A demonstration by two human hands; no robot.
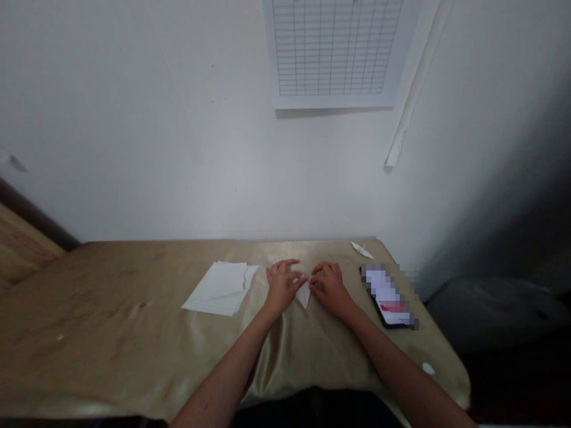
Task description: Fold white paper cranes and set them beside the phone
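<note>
A small folded piece of white paper lies on the gold tablecloth, its narrow point toward me. My left hand pinches its upper left edge between thumb and forefinger, the other fingers spread. From the other side, my right hand has its thumb and fingertips closed on the upper right edge. The fingertips of both hands almost meet over the paper and hide its top part. Left of my left hand rests a stack of white paper sheets, the top one with a torn edge.
A phone with a lit, blurred screen lies right of my right hand. Behind it is a small folded white paper shape. A white scrap sits near the table's right edge. A printed grid sheet hangs on the wall.
</note>
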